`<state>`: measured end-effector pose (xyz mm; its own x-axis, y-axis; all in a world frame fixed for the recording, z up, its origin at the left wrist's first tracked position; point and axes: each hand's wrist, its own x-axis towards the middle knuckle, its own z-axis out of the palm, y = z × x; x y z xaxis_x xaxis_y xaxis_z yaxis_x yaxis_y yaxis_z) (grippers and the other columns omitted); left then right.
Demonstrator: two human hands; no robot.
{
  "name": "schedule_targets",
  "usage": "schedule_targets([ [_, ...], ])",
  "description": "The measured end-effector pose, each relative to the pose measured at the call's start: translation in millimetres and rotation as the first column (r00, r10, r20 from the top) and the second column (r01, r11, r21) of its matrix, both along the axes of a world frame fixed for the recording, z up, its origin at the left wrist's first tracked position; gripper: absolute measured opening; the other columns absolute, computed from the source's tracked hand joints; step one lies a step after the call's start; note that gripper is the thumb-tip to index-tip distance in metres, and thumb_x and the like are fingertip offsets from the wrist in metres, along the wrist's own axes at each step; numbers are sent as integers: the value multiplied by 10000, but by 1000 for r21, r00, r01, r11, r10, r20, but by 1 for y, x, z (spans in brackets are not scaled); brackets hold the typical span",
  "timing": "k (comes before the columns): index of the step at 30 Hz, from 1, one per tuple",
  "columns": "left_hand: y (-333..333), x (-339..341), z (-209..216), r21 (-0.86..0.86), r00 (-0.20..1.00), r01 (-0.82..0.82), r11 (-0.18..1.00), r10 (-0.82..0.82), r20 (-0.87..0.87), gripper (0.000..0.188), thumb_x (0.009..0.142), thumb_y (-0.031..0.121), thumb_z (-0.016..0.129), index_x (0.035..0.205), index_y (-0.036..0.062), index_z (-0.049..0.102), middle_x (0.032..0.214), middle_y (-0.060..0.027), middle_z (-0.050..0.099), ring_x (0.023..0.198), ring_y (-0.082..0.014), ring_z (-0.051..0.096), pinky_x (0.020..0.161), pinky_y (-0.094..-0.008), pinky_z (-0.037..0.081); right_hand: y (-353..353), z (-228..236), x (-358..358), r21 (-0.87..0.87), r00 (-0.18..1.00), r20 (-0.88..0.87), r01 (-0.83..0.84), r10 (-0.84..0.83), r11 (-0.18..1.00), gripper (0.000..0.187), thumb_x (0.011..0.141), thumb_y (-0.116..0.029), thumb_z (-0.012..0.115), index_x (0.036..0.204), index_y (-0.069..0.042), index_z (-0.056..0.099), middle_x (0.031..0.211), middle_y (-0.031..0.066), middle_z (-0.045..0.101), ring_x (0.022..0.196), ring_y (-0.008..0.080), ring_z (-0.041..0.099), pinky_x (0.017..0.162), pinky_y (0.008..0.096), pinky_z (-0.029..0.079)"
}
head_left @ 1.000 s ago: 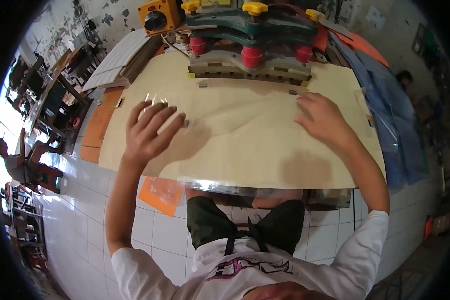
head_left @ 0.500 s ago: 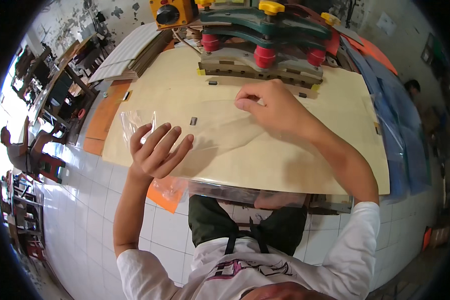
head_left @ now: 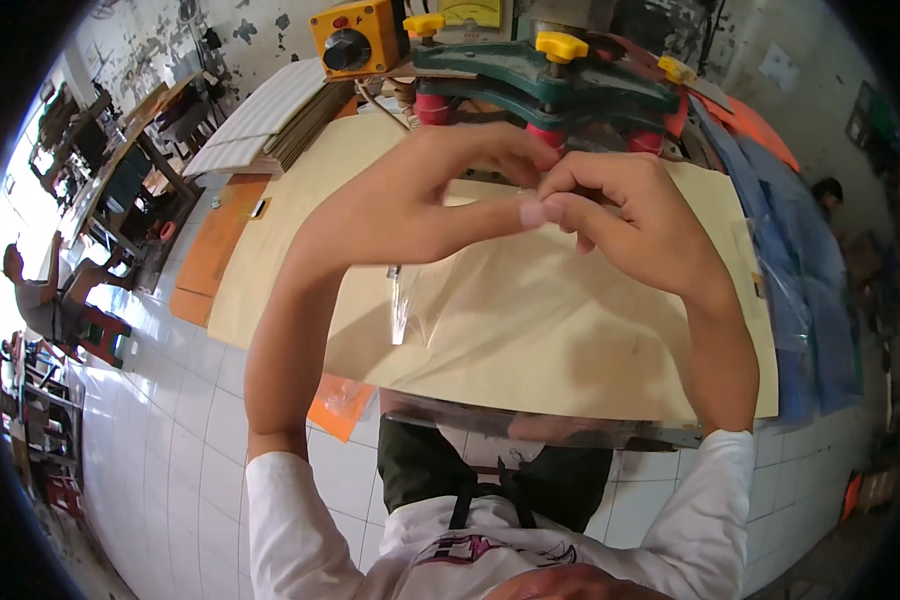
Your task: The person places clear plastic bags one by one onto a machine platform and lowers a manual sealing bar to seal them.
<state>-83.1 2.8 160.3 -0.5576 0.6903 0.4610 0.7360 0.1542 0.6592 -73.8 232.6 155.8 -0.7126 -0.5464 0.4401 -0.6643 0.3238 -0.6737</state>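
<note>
Clear plastic film (head_left: pixel 440 290) hangs from your fingers above the tan surface (head_left: pixel 590 340), its lower edge drooping down toward the board and catching a bright streak of light at the left fold. In the head view your left hand (head_left: pixel 440 200) and your right hand (head_left: pixel 625 215) are raised together in front of you, fingertips meeting at the top edge of the film; both are pinched on that edge, the left with thumb and forefinger stretched toward the right, the right with its fingers curled in. Just behind your hands stands a green press machine (head_left: pixel 550 75) with yellow knobs and red cylinders, and to its left a yellow control box (head_left: pixel 355 40) with a black dial. A stack of pale flat sheets (head_left: pixel 270 125) lies at the far left of the surface, beside an orange sheet (head_left: pixel 215 245). Blue plastic sheets (head_left: pixel 800 290) are piled along the right edge. An orange scrap (head_left: pixel 340 405) lies on the white tiled floor (head_left: pixel 170 440) below the near edge. Another person (head_left: pixel 40 290) sits far off at the left.
</note>
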Motion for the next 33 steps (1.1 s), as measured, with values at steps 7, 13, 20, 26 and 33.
schedule_targets([
  [7,-4,-33,3,-144,913,131,981,-63,403,209,815,146,800,918,10,680,817,4,668,764,-54,601,706,-227,461,24,17,-3,96,997,20,76,-78,992,115,880,-99,661,899,14,675,616,69,582,541,82,490,514,274,397],
  [13,-16,-36,-14,-32,870,5,999,12,493,172,786,114,824,839,3,703,721,4,657,652,-52,583,607,-214,454,28,19,-12,142,959,259,81,-116,987,133,902,-134,678,905,-1,675,671,-19,586,572,36,493,508,218,400],
  [20,-18,-28,-21,48,929,-119,992,94,358,119,774,79,811,792,15,711,655,38,607,601,-33,510,554,-211,376,22,12,-20,119,910,394,88,-128,989,116,905,-135,689,896,-20,679,698,-46,581,581,17,489,506,198,397],
  [26,-21,-24,-20,92,929,-181,979,140,342,126,766,74,798,754,13,689,647,40,575,592,-39,471,550,-222,361,25,10,-25,124,929,360,44,-86,991,166,906,-175,701,884,-16,658,726,-19,595,591,43,524,514,206,433],
  [33,-34,-31,-21,272,965,-218,937,165,204,117,738,35,765,709,10,655,643,43,551,615,-20,466,535,-211,337,30,10,-30,45,908,418,-47,24,998,153,901,-143,701,882,3,659,768,8,623,647,64,558,581,226,465],
])
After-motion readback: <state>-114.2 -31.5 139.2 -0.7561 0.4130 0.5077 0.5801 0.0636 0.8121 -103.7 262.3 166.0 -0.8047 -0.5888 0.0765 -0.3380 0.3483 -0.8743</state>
